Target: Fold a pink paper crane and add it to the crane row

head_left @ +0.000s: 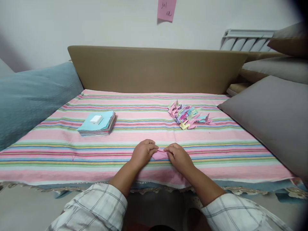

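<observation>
Between my hands, just above the striped cloth (134, 131), is a small folded sheet of pink paper (160, 156). My left hand (143, 152) pinches its left edge with thumb and fingers. At the right edge, my right hand (180, 158) grips the same sheet in a pinch. Beyond my right hand lies a pile of folded paper cranes (186, 115) in pink, purple, yellow, green and blue. Farther off to the left is a thick stack of paper (96, 126), light blue on top, bearing a small white box-like object (96, 119).
A brown backrest (156, 69) closes off the far side. A blue cushion (36, 96) slopes along the left, and grey cushions (271, 118) are piled on the right. On the wall hang a pink note (166, 9) and a white radiator (249, 40).
</observation>
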`<state>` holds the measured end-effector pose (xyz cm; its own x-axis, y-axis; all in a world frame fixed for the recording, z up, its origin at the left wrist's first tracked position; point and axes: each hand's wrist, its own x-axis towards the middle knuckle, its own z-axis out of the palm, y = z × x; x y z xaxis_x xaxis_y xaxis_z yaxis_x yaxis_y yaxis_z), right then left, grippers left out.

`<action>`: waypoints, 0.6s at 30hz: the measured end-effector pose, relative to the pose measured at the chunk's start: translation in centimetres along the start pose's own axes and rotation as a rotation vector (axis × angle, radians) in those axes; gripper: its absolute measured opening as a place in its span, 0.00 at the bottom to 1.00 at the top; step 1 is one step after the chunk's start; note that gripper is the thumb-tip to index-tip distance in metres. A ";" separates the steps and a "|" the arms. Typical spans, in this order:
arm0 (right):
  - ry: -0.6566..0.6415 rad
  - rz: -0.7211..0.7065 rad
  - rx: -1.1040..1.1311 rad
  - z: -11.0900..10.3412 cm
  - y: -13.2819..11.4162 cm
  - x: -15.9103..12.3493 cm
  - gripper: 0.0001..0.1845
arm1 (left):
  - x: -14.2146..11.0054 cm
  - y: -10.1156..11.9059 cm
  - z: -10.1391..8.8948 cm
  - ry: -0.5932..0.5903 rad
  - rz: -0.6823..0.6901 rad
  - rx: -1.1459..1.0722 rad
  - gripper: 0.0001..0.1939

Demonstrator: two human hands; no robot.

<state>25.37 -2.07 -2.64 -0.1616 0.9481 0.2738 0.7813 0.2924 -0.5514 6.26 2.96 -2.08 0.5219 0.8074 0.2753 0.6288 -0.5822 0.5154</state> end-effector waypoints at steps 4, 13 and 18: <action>-0.025 -0.024 -0.012 -0.2 0.0 -0.1 0.15 | 0.1 -0.1 -0.4 -0.036 0.047 0.056 0.09; -0.073 -0.028 0.078 -1.0 -0.2 0.0 0.17 | -0.2 -0.3 -0.6 -0.030 0.075 0.097 0.17; -0.134 0.015 0.135 -1.7 -0.5 0.0 0.10 | -0.3 -0.7 -0.2 0.009 0.112 0.134 0.14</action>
<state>26.04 -2.41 -1.04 -0.2369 0.9579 0.1624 0.6978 0.2841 -0.6576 5.55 3.17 -2.30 0.5882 0.7373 0.3324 0.6385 -0.6756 0.3687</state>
